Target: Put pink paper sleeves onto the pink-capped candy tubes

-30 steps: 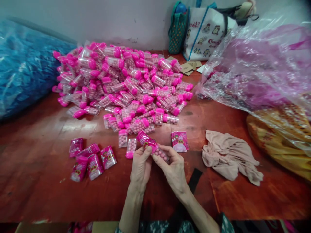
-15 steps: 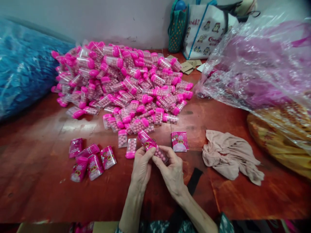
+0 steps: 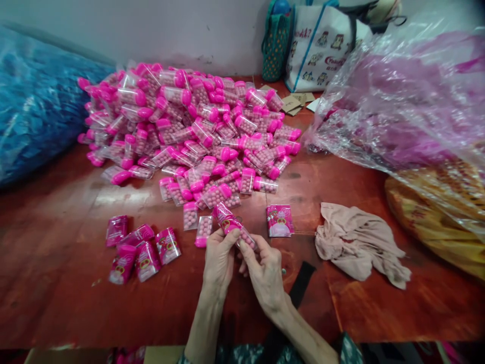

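Note:
My left hand and my right hand both grip one small clear container of pink candy balls above the table's front part. A printed pink sleeve covers its upper left portion, while the candy shows through at the lower right. Left thumb presses on the sleeve's edge; right thumb and fingers pinch the bare end. Just beyond my left hand lie two unsleeved candy containers. A flat stack of printed sleeves rests to the right of my hands. Several sleeved containers lie at the left.
A large heap of pink-capped candy containers covers the back of the red-brown table. A blue bag stands left, clear plastic wrap right. A beige cloth and black strap lie on the right.
The container has turned slightly in my hands and looks narrower. My right fingers have shifted their grip on its lower end, with fingertips now showing beneath it.

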A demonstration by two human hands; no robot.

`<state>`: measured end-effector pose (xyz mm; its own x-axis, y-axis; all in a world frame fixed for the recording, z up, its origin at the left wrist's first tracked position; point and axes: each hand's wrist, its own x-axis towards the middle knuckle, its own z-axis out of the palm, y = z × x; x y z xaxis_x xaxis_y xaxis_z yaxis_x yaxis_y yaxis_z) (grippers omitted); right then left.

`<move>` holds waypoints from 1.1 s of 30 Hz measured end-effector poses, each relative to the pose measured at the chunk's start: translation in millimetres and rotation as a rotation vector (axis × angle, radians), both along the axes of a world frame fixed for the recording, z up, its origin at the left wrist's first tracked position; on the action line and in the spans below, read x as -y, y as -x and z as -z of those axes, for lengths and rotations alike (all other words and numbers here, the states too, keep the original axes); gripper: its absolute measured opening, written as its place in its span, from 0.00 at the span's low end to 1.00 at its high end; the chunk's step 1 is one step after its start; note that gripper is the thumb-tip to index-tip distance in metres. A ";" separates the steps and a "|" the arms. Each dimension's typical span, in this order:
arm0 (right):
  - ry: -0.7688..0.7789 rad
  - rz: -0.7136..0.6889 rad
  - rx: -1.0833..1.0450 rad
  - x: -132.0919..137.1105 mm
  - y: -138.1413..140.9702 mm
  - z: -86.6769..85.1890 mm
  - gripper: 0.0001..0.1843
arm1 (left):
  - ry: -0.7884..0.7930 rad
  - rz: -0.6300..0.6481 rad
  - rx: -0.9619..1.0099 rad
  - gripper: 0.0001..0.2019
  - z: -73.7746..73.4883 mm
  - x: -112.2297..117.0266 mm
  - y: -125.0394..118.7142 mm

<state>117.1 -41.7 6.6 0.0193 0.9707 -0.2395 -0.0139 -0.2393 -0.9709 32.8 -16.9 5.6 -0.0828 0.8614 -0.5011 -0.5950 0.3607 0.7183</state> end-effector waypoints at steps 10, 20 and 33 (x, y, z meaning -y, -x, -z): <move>0.166 -0.038 -0.462 -9.7 -3.4 6.3 0.14 | -0.088 -0.041 0.088 0.08 -1.5 1.6 0.1; 0.131 -0.009 -0.407 -9.7 -0.4 3.8 0.14 | -0.067 -0.063 0.028 0.08 -0.1 2.6 -3.2; 0.098 -0.049 -0.318 -7.6 -4.2 6.9 0.13 | -0.004 0.044 -0.003 0.09 0.2 1.6 -2.5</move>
<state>121.3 -34.1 -0.3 -0.1169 0.9408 -0.3182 -0.2984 -0.3389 -0.8923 35.3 -18.5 5.4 -0.0464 0.8662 -0.4975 -0.5764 0.3835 0.7216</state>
